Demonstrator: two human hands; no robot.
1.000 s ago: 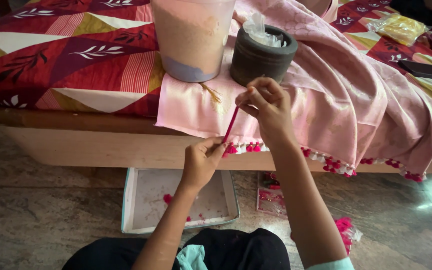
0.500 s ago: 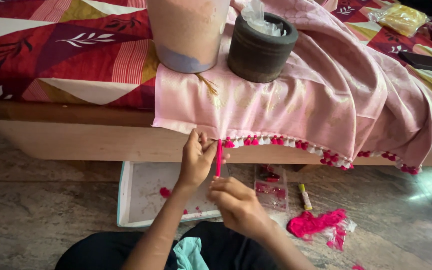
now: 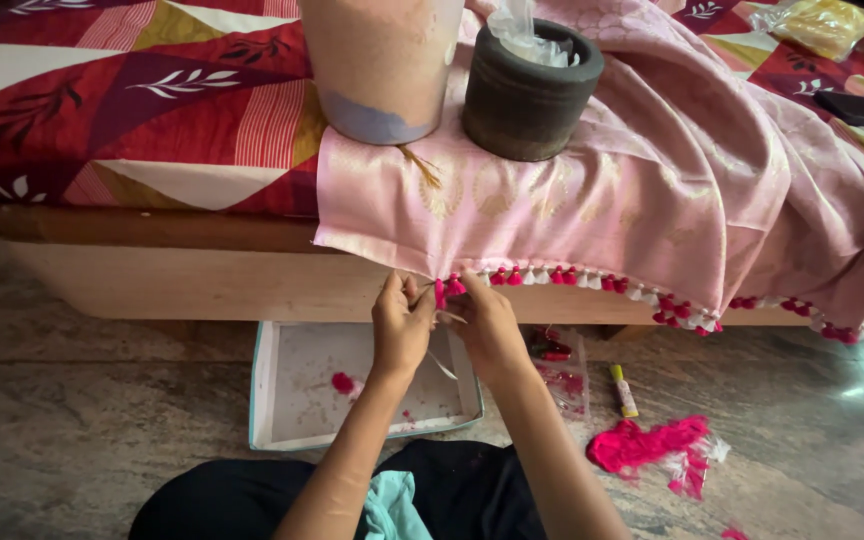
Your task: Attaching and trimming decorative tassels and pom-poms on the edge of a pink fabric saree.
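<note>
At the middle of the frame, just below the hanging edge of the pink fabric [image 3: 592, 200], both hands meet at a pink tassel [image 3: 444, 290] on the hem. Left hand [image 3: 402, 325] has its grip pinched together on the tassel's left side; right hand [image 3: 487, 325] has its grip closed just right of it, with a pale thread [image 3: 442, 362] trailing below. Beneath them on the floor lies a shallow white tray [image 3: 272, 400].

The right hand [image 3: 487, 325] has come back up from the floor. Both hands now meet at the pink cloth's tasselled edge [image 3: 512, 277], beside the left hand [image 3: 400, 325].
</note>
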